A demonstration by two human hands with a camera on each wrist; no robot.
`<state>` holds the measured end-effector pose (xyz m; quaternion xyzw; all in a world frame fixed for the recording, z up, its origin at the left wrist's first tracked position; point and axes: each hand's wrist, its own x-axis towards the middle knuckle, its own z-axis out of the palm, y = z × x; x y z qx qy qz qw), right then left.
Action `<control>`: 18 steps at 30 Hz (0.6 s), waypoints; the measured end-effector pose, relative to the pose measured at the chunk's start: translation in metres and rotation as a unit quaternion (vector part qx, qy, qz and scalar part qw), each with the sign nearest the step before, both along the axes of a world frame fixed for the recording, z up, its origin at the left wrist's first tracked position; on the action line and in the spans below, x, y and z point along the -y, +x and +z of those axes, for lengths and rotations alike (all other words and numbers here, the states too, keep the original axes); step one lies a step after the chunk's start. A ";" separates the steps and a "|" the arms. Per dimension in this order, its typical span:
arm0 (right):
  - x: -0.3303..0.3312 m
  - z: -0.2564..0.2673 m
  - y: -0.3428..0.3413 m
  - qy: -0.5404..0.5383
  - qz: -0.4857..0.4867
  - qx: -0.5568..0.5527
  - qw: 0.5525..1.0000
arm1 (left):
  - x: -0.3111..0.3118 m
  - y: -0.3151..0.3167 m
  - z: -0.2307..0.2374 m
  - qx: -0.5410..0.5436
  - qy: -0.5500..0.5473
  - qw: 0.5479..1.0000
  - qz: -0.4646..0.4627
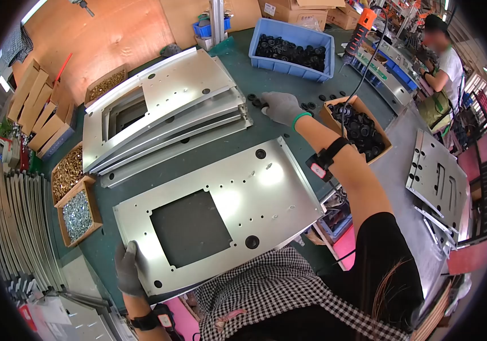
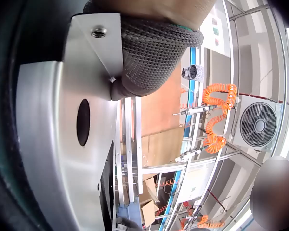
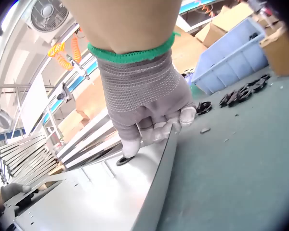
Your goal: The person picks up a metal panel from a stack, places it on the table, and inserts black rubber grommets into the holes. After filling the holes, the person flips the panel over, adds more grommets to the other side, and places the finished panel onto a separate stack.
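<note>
A flat metal panel (image 1: 240, 199) with a large square cutout lies before the person. At its near left corner the gloved left hand (image 1: 129, 269) grips the edge, thumb over the top face; the left wrist view shows this glove (image 2: 151, 60) at the panel's folded flange (image 2: 94, 48). Beyond the far right corner, the gloved right hand (image 1: 283, 108) reaches down with fingertips beside loose black rubber grommets (image 1: 253, 98). In the right wrist view its fingers (image 3: 131, 147) bend downward, overlapping the panel's edge; I cannot tell whether they hold a grommet. Black grommets (image 1: 252, 242) sit in panel holes.
Stacked metal panels (image 1: 198, 74) stand behind. A blue bin (image 1: 294, 69) and a cardboard box (image 1: 388, 136) hold black grommets. Boxes of brass-coloured fasteners (image 1: 67, 173) and silver fasteners (image 1: 77, 216) stand left. Another person (image 1: 445, 74) works at the far right.
</note>
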<state>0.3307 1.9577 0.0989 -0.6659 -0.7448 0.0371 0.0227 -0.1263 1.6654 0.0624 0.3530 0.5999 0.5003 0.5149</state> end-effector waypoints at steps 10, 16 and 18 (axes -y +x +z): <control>0.067 0.054 -0.034 0.020 0.071 -0.448 0.891 | 0.010 0.018 0.015 0.169 0.028 0.985 0.003; 0.232 0.035 -0.185 -0.134 0.353 -0.378 0.845 | 0.002 0.033 0.008 0.270 0.068 0.960 -0.034; 0.256 0.009 -0.218 -0.166 0.405 -0.364 0.822 | 0.003 0.030 0.003 0.293 0.079 0.951 -0.051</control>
